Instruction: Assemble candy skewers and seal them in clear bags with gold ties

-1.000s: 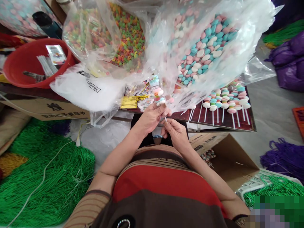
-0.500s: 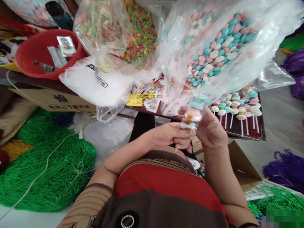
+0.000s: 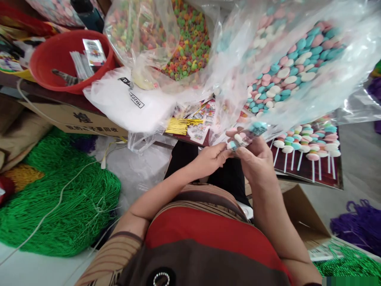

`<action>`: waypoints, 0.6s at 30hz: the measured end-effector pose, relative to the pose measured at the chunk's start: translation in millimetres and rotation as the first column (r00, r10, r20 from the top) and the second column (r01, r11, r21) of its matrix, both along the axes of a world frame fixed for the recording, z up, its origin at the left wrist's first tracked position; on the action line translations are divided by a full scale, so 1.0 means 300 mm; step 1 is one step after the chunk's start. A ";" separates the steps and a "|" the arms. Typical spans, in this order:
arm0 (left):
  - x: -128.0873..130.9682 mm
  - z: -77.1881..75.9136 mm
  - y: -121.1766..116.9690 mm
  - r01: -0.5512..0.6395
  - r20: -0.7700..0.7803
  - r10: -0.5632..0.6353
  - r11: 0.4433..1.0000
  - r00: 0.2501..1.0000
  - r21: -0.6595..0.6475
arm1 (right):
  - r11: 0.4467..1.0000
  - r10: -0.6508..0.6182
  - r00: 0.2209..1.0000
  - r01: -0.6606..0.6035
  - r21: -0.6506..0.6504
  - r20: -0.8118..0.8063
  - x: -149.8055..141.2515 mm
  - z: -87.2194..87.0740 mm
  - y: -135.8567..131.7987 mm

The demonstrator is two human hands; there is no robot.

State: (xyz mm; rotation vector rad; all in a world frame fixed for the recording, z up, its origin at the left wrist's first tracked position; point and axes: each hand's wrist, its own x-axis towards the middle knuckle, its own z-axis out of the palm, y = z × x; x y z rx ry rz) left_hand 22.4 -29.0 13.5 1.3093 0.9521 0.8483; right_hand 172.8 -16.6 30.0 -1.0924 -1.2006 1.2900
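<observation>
In front of my lap I hold a candy skewer (image 3: pixel 231 145) of pink, white and blue pieces. It lies tilted inside or against a small clear plastic bag (image 3: pixel 247 137); which of the two I cannot tell. My left hand (image 3: pixel 214 159) is closed at the skewer's near end, and its stick is hidden by the fingers. My right hand (image 3: pixel 258 162) pinches the clear bag, thumb on the near side. Several finished candy skewers (image 3: pixel 309 142) with white sticks lie on the table to the right of my right hand.
Beyond my hands sit a big bag of pastel candies (image 3: pixel 279 75) and one of gummy rings (image 3: pixel 190 43). Yellow twist ties (image 3: pixel 176 126) lie on the table edge, beside a white bag (image 3: pixel 133 103). A red basin (image 3: pixel 53 51) stands left; green cords (image 3: pixel 59 206) lie below.
The skewer went from roughly upright to tilted, with the clear plastic now at it. My right hand has closed from a looser pose, and my left hand has risen slightly. The camera view has shifted.
</observation>
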 end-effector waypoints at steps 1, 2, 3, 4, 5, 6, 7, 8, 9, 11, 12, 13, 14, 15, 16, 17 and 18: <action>-0.007 0.002 -0.001 0.086 0.085 -0.082 0.995 0.993 -0.043 | 0.998 0.058 0.998 -0.058 -0.030 -0.002 0.005 0.004 0.007; -0.015 0.004 -0.001 0.132 0.131 -0.123 0.989 0.984 -0.062 | 0.996 0.078 0.997 -0.078 -0.052 -0.002 0.005 0.007 0.014; -0.024 0.007 -0.001 0.119 0.121 -0.112 0.991 0.986 -0.057 | 0.997 0.057 0.998 -0.057 -0.056 0.000 0.000 0.006 0.022; -0.034 0.008 -0.001 0.048 0.057 -0.046 0.998 0.997 -0.027 | 0.999 0.015 1.000 -0.015 -0.045 0.005 -0.011 0.003 0.031; -0.046 0.007 0.000 -0.061 -0.038 0.061 0.998 0.997 0.022 | 0.999 -0.026 1.000 0.026 -0.025 0.016 -0.025 -0.003 0.043; -0.062 0.005 0.002 -0.168 -0.132 0.177 0.983 0.975 0.078 | 0.999 -0.043 0.998 0.043 -0.003 0.038 -0.042 -0.010 0.056; -0.080 0.001 0.004 -0.259 -0.201 0.280 0.958 0.939 0.126 | 1.000 -0.023 0.997 0.022 0.012 0.073 -0.060 -0.018 0.073; -0.102 -0.005 0.008 -0.333 -0.232 0.361 0.931 0.903 0.152 | 0.999 0.032 0.993 -0.034 0.014 0.116 -0.078 -0.026 0.093; -0.127 -0.012 0.013 -0.394 -0.224 0.420 0.907 0.880 0.150 | 0.994 0.105 0.981 -0.107 0.006 0.165 -0.096 -0.035 0.117; -0.180 -0.025 0.030 -0.498 -0.100 0.503 0.864 0.858 0.074 | 0.976 0.207 0.936 -0.219 0.011 0.283 -0.134 -0.058 0.172; -0.205 -0.030 0.042 -0.542 0.002 0.542 0.840 0.841 0.009 | 0.969 0.215 0.910 -0.245 0.041 0.355 -0.156 -0.072 0.200; -0.228 -0.033 0.056 -0.577 0.105 0.580 0.814 0.808 -0.067 | 0.962 0.191 0.876 -0.256 0.092 0.442 -0.179 -0.088 0.228; -0.247 -0.035 0.071 -0.601 0.192 0.617 0.787 0.763 -0.143 | 0.951 0.156 0.829 -0.273 0.145 0.537 -0.204 -0.106 0.254; -0.263 -0.036 0.087 -0.618 0.251 0.653 0.757 0.714 -0.212 | 0.936 0.125 0.767 -0.301 0.182 0.629 -0.230 -0.123 0.276; -0.275 -0.037 0.103 -0.631 0.278 0.686 0.728 0.672 -0.270 | 0.921 0.102 0.694 -0.337 0.196 0.712 -0.255 -0.139 0.293; -0.283 -0.039 0.117 -0.643 0.280 0.715 0.699 0.640 -0.315 | 0.910 0.086 0.617 -0.369 0.191 0.782 -0.278 -0.154 0.306; -0.288 -0.042 0.129 -0.650 0.269 0.737 0.674 0.620 -0.349 | 0.904 0.072 0.543 -0.389 0.175 0.836 -0.297 -0.166 0.314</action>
